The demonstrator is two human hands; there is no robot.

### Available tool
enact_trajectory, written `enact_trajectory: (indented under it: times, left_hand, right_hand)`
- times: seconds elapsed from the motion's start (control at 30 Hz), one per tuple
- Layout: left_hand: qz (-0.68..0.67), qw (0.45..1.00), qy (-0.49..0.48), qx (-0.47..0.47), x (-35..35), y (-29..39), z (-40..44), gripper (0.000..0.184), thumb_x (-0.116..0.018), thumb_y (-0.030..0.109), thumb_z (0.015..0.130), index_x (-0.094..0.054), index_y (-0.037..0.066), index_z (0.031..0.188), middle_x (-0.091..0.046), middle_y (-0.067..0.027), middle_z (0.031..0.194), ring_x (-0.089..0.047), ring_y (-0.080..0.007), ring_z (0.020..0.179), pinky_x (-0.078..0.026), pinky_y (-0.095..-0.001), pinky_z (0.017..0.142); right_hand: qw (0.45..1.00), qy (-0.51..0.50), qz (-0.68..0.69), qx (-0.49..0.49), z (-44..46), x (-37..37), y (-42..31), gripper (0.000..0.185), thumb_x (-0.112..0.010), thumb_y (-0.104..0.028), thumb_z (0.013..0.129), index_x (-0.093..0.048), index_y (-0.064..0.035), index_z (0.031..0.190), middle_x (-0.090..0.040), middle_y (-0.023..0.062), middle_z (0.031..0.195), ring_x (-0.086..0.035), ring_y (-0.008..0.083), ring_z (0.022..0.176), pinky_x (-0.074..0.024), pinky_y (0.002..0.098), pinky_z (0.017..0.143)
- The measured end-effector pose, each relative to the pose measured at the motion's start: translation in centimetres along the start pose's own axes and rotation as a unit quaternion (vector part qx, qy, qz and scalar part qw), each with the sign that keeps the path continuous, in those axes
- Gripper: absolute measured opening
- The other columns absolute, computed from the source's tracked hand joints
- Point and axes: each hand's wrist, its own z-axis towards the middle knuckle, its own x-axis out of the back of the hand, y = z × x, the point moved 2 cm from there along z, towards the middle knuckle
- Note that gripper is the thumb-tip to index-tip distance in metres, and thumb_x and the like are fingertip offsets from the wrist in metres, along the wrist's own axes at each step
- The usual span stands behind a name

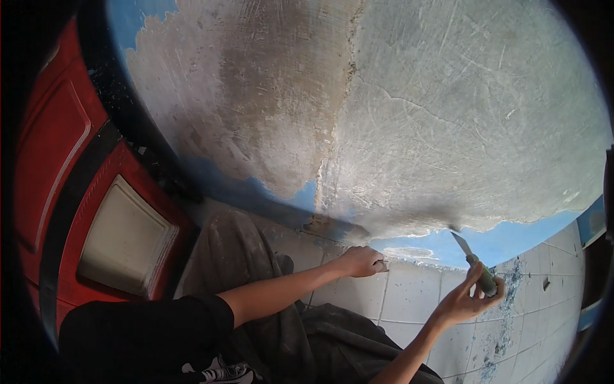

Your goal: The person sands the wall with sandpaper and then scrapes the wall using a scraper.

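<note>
In the head view my right hand (pixel 465 299) grips a putty knife (pixel 485 279) by its green handle. The narrow metal blade points up and left, its tip at the ragged edge between bare grey plaster and blue paint (pixel 505 238) low on the wall (pixel 435 121). My left hand (pixel 359 262) is closed in a fist near the foot of the wall, left of the knife. A small greyish edge shows at its fingers; what it is I cannot make out.
Blue paint flakes (pixel 508 301) litter the white tiled floor (pixel 409 294) on the right. A red cabinet-like piece with a pale panel (pixel 125 240) stands at left beside my bent knee (pixel 230 249). A rough vertical seam (pixel 332 121) divides the wall's scraped surface.
</note>
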Motion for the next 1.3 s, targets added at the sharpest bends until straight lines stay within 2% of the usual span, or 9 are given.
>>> enact_trajectory:
  times: [0.2, 0.3, 0.43, 0.53, 0.67, 0.8, 0.83, 1.03, 1.3]
  left_hand:
    - [0.0, 0.999, 0.035, -0.019, -0.2, -0.1, 0.1, 0.026, -0.044, 0.023, 0.077, -0.059, 0.002, 0.078, -0.061, -0.0205, 0.079, -0.059, -0.0374, 0.078, -0.045, -0.0471, 0.07]
    - [-0.002, 0.999, 0.033, -0.019, -0.3, 0.2, -0.1, 0.026, -0.044, 0.023, 0.077, -0.059, 0.002, 0.078, -0.061, -0.0201, 0.08, -0.059, -0.0373, 0.078, -0.045, -0.0468, 0.07]
    - [0.018, 1.0, -0.024, 0.007, 0.1, 0.0, 0.0, 0.025, -0.043, 0.026, 0.078, -0.056, 0.005, 0.081, -0.06, -0.0178, 0.085, -0.057, -0.0364, 0.085, -0.043, -0.0481, 0.073]
    - [0.014, 1.0, -0.024, 0.001, -0.1, 0.1, 0.2, 0.027, -0.043, 0.027, 0.078, -0.057, 0.004, 0.081, -0.06, -0.0187, 0.084, -0.057, -0.0367, 0.083, -0.043, -0.0477, 0.073]
    - [0.021, 0.999, -0.01, -0.022, -0.8, 0.2, 0.2, 0.028, -0.044, 0.028, 0.078, -0.058, 0.004, 0.08, -0.06, -0.0198, 0.083, -0.058, -0.0373, 0.08, -0.043, -0.0478, 0.072]
    - [0.017, 1.0, -0.025, 0.003, 0.0, 0.3, -0.1, 0.029, -0.045, 0.03, 0.079, -0.059, 0.005, 0.081, -0.06, -0.0199, 0.083, -0.058, -0.0374, 0.081, -0.043, -0.048, 0.072]
    - [0.017, 1.0, -0.026, 0.004, 0.1, 0.1, 0.0, 0.029, -0.045, 0.03, 0.079, -0.059, 0.005, 0.081, -0.06, -0.0199, 0.083, -0.058, -0.0374, 0.081, -0.043, -0.048, 0.072]
    - [0.044, 0.998, -0.04, -0.016, -0.9, 0.2, 0.0, 0.032, -0.046, 0.035, 0.08, -0.059, 0.006, 0.08, -0.061, -0.0192, 0.082, -0.058, -0.0371, 0.08, -0.044, -0.0474, 0.071]
    - [0.042, 0.999, -0.03, -0.004, -0.3, 0.0, -0.1, 0.032, -0.048, 0.037, 0.08, -0.06, 0.008, 0.083, -0.062, -0.0179, 0.085, -0.058, -0.0362, 0.082, -0.044, -0.0471, 0.071]
  right_hand:
    - [0.997, -0.027, 0.009, 0.077, -1.0, -1.5, 0.9, 0.032, -0.065, -0.01, 0.08, -0.046, -0.0011, 0.104, -0.057, 0.0145, 0.091, -0.06, 0.0189, 0.082, -0.0579, 0.0277, 0.065]
    - [0.996, -0.084, 0.028, -0.007, -2.4, -1.7, -0.1, 0.03, -0.064, -0.007, 0.08, -0.046, -0.0002, 0.103, -0.057, 0.0153, 0.093, -0.062, 0.0219, 0.08, -0.0598, 0.0291, 0.063]
    - [0.996, 0.026, 0.022, 0.082, -0.1, 0.0, -1.7, 0.033, -0.066, -0.007, 0.078, -0.044, -0.0003, 0.103, -0.054, 0.0132, 0.095, -0.061, 0.0229, 0.08, -0.0599, 0.0285, 0.063]
    - [0.992, 0.013, -0.042, 0.122, -0.6, -1.0, -1.0, 0.033, -0.066, -0.009, 0.079, -0.044, -0.0009, 0.103, -0.054, 0.013, 0.095, -0.061, 0.0219, 0.079, -0.0601, 0.0295, 0.063]
    - [1.0, 0.009, -0.009, 0.015, 0.4, 0.2, 0.6, 0.032, -0.065, -0.012, 0.08, -0.045, -0.0004, 0.101, -0.054, 0.0126, 0.092, -0.06, 0.0199, 0.08, -0.059, 0.0317, 0.062]
    - [0.993, 0.05, 0.098, 0.05, 1.2, 1.0, -1.3, 0.028, -0.063, -0.014, 0.082, -0.045, -0.0006, 0.099, -0.054, 0.0125, 0.091, -0.06, 0.0197, 0.081, -0.0589, 0.0303, 0.064]
    - [0.993, 0.048, 0.005, 0.111, 0.8, 0.7, -0.5, 0.03, -0.061, -0.015, 0.083, -0.043, -0.001, 0.104, -0.054, 0.0143, 0.092, -0.06, 0.02, 0.081, -0.0587, 0.0285, 0.066]
    - [0.985, -0.018, 0.139, -0.097, 0.2, -0.3, 0.4, 0.032, -0.061, -0.019, 0.084, -0.041, -0.0022, 0.103, -0.051, 0.013, 0.093, -0.06, 0.0228, 0.085, -0.0589, 0.0317, 0.068]
    - [0.99, 0.073, 0.121, 0.014, 2.7, 2.6, -1.7, 0.029, -0.059, -0.011, 0.084, -0.04, 0.0004, 0.101, -0.053, 0.0154, 0.094, -0.06, 0.024, 0.089, -0.0593, 0.0317, 0.072]
